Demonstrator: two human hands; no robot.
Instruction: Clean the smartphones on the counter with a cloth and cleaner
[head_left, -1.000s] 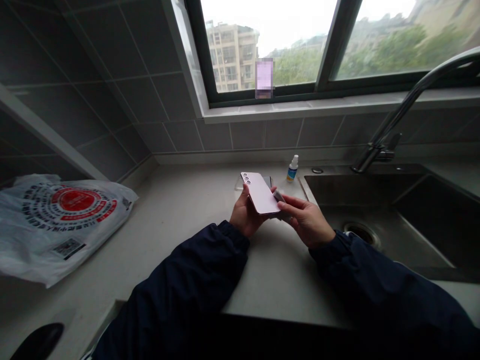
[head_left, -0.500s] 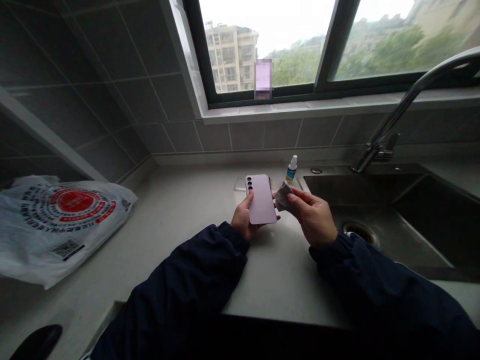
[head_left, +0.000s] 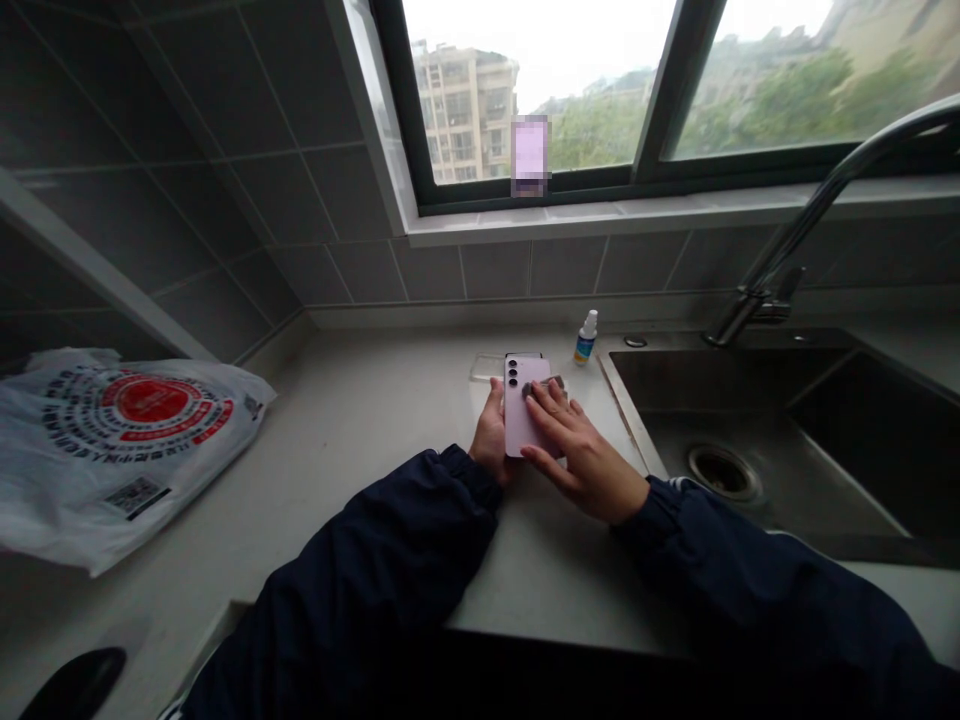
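Note:
My left hand (head_left: 490,436) is wrapped round the left edge of a pale pink smartphone (head_left: 517,425), its back with several camera lenses turned up. My right hand (head_left: 589,462) lies across the phone's right side with fingers stretched out. Under those fingers a small grey cloth (head_left: 528,389) is pressed against the phone's back. Just behind the phone lies a clear phone case (head_left: 487,367) on the countertop, partly hidden. A small bottle (head_left: 586,338) with a white cap and blue and yellow label stands upright behind my right hand.
To the right is a steel sink (head_left: 817,470) with a curved tap (head_left: 795,235). A white plastic bag (head_left: 120,440) with red print lies at the left on the pale countertop (head_left: 360,400). A dark rounded object (head_left: 82,685) shows at the lower left. Behind is a window.
My right hand has come left onto the phone and its pinch has flattened, with the cloth now against the phone's back. The phone has shifted slightly right and nearer.

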